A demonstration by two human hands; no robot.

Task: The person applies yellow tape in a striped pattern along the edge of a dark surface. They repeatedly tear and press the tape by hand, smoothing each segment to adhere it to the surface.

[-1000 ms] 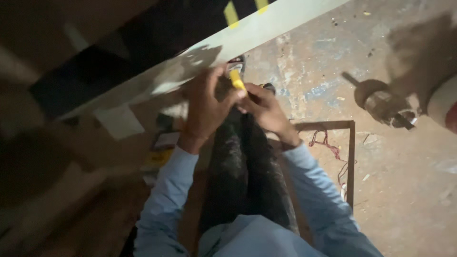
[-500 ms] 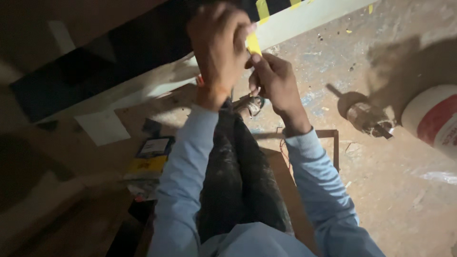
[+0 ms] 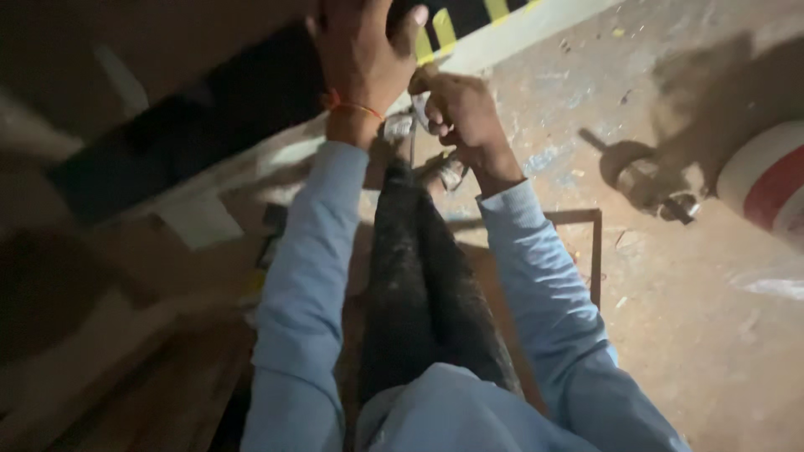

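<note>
Head view looks down on 2 raised hands in front of a pale beam point(image 3: 536, 29) that runs diagonally across the top of the frame. On the dark face just above the beam sit 3 short yellow strips point(image 3: 444, 27), slanted and side by side; the left one is partly hidden by the left hand's thumb.

At the right edge stands 1 round white drum with a red band point(image 3: 775, 180). Near it on the floor lies 1 small dark cylindrical tool point(image 3: 649, 188), well apart from the hands. Left of the legs lies 1 pale flat sheet point(image 3: 199, 219) and, beside it, a dark flat thing too blurred to name.

Left hand point(image 3: 360, 46) is up at the top edge, fingers spread apart and flat against the dark face beside the strips, with 1 orange thread point(image 3: 352, 105) round the wrist; whether it pinches anything I cannot tell. Right hand point(image 3: 459, 113) sits just beside it, lower, fingers curled together into a fist; what it grips is hidden.

Both light-blue sleeves and the dark trousers point(image 3: 419, 285) cover the middle of the stained floor point(image 3: 712, 335), where 1 thin brown frame point(image 3: 596, 251) shows behind the right forearm.
</note>
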